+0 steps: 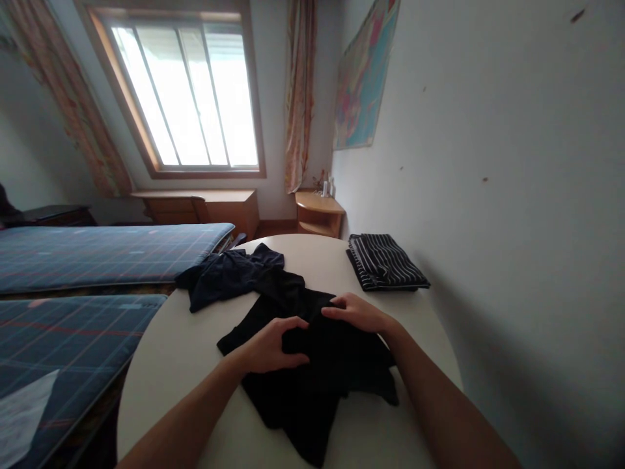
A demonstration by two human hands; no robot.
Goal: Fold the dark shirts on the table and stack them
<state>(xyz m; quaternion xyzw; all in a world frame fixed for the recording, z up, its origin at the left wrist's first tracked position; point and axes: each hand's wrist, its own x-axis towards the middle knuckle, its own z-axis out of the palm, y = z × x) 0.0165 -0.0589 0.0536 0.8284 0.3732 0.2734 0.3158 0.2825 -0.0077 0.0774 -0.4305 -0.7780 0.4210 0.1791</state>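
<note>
With twelve o'clock at the far edge of the round table, a pale wall (508, 163) rises at two to three o'clock. Two blue checked mattresses (107, 257) lie at nine to ten, and a bright window (183, 98) stands at eleven. The white surface (166, 365) itself fills the middle, with a wooden desk (229, 208) beyond it at eleven, a map (366, 81) on the wall at one and a corner shelf (319, 207) just past twelve. A black garment (322, 365) lies spread and creased at the clock's centre, its lower tip toward six. Against its far end, at ten to eleven, rests a rumpled dark blue garment (227, 277); a folded striped cloth (388, 262) sits at two. Both hands are on the black garment, apart from each other: the left hand (276, 345) has thumb and forefinger spread; the right hand (359, 312) has its fingertips on the cloth, though whether they pinch it I cannot tell.
</note>
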